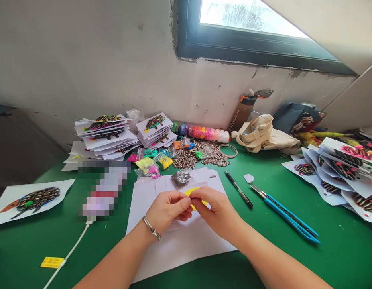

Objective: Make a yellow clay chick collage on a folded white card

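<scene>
My left hand [170,206], with a silver bracelet at the wrist, and my right hand [214,204] meet fingertip to fingertip over white paper [161,257]. Both are closed in a pinch; whatever lies between the fingertips is mostly hidden and too small to name. Just beneath them a flat yellow shape [193,191], perhaps clay, shows on the paper, partly covered by the fingers. A small clear bag of dark grey clay [181,178] rests at the sheet's far edge. One sunflower seed [212,176] lies beside it.
Right of the paper lie a pen [238,189] and a blue utility knife [289,218]. Behind are bagged coloured clay [146,164], a seed pile [186,156] and a tape ring [228,151]. Stacked seed-picture cards [113,140] stand left; a cable [73,253] crosses the front left.
</scene>
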A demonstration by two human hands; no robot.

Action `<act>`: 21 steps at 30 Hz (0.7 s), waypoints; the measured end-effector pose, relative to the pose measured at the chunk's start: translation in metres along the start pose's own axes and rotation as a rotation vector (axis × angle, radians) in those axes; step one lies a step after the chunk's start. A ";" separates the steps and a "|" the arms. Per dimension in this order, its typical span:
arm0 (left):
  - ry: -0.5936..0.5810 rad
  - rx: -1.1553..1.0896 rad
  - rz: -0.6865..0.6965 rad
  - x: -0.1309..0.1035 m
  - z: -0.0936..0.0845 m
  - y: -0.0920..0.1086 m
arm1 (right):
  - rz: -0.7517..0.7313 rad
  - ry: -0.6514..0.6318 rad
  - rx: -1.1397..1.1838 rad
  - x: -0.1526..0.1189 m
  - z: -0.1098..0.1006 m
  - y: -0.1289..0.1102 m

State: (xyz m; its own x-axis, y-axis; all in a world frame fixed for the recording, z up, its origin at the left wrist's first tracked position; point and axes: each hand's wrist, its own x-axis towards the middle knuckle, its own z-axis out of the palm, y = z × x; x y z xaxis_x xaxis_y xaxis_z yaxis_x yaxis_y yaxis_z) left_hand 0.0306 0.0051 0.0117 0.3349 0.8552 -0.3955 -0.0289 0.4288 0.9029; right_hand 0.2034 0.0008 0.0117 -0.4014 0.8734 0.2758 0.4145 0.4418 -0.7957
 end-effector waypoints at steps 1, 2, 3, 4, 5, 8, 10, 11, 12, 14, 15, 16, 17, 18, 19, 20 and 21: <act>0.009 0.004 -0.001 0.000 0.000 0.000 | -0.011 -0.003 -0.008 0.000 0.000 0.000; 0.017 0.011 0.002 0.000 0.001 0.001 | -0.018 -0.004 -0.018 0.000 0.001 0.000; 0.021 0.018 0.007 0.000 0.001 0.001 | -0.021 -0.004 -0.030 -0.001 0.001 0.001; 0.024 0.025 0.013 0.000 0.001 0.001 | -0.021 -0.001 -0.041 -0.001 0.001 0.001; 0.026 0.032 0.018 0.000 0.001 0.001 | -0.017 0.003 -0.048 -0.001 0.001 0.001; 0.022 0.035 0.026 0.001 0.000 0.001 | -0.009 0.007 -0.034 -0.001 0.001 0.001; 0.012 0.026 0.021 0.001 0.000 0.001 | -0.017 0.005 -0.010 -0.001 0.001 0.000; 0.010 0.022 0.018 0.001 -0.001 0.001 | -0.022 0.004 -0.002 -0.001 0.001 0.000; 0.010 0.021 0.016 0.001 -0.001 0.001 | -0.027 0.004 0.002 -0.001 0.001 0.000; 0.017 0.029 0.016 0.001 0.000 0.001 | -0.039 0.011 -0.002 -0.002 0.001 0.000; 0.023 0.035 0.019 0.001 0.000 0.002 | -0.045 0.015 -0.009 -0.002 0.001 0.000; 0.027 0.040 0.022 0.001 0.000 0.003 | -0.051 0.017 -0.019 -0.002 0.001 0.000; 0.028 0.045 0.025 0.000 0.001 0.003 | -0.057 0.016 -0.030 -0.002 0.002 0.001; 0.029 0.048 0.029 0.000 0.002 0.004 | -0.060 0.015 -0.044 -0.003 0.002 0.001; 0.030 0.051 0.033 0.000 0.002 0.004 | -0.060 0.012 -0.058 -0.003 0.002 0.001; 0.029 0.054 0.035 0.000 0.003 0.005 | -0.058 0.011 -0.072 -0.003 0.002 0.002; 0.028 0.055 0.035 0.000 0.003 0.005 | -0.052 0.013 -0.083 -0.004 0.002 0.002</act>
State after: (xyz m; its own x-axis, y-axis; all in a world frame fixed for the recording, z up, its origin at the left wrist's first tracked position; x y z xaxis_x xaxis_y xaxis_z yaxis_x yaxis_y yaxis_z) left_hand 0.0332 0.0065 0.0167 0.3079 0.8778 -0.3670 0.0117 0.3822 0.9240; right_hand 0.2039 -0.0019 0.0078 -0.4134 0.8514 0.3228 0.4602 0.5012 -0.7328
